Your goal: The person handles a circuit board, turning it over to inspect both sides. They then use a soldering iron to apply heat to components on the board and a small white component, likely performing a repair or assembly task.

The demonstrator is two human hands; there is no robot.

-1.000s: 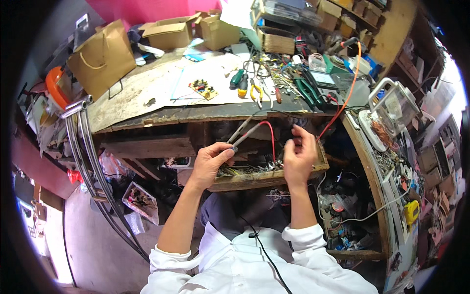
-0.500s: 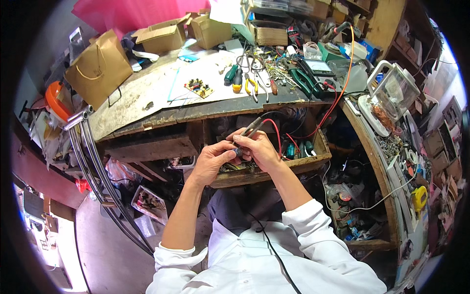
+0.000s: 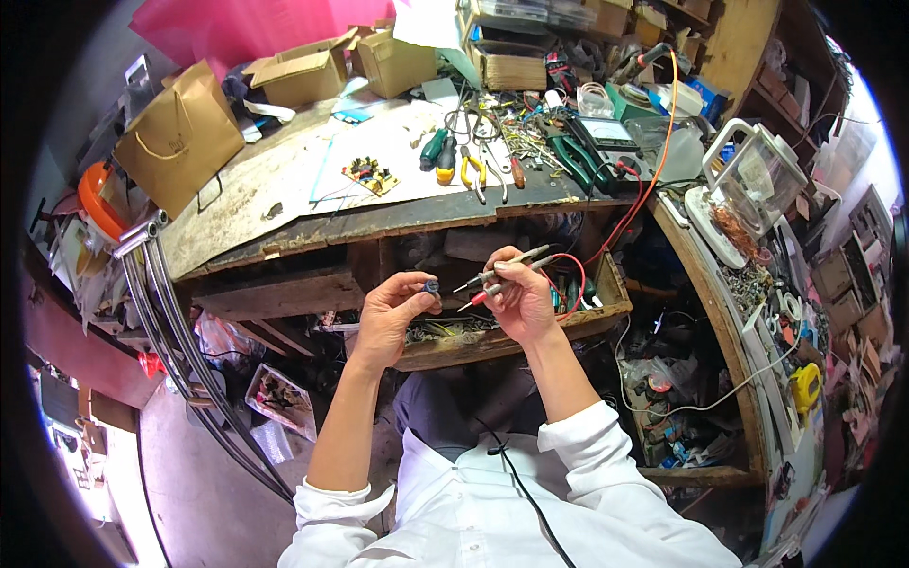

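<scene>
Left hand (image 3: 386, 317): thumb and fingers pinching small dark part (image 3: 431, 286), above open drawer (image 3: 454, 353); right hand (image 3: 523, 301): fingers grasping two probes (image 3: 479, 297), tips pointing left, near part, apart from it

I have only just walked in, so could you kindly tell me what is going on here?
A person sits at a cluttered workbench, hands above an open drawer. The left hand pinches a small dark part in its fingers. The right hand holds two test probes, their tips pointing toward that part but apart from it. A circuit board lies on the bench.
</scene>
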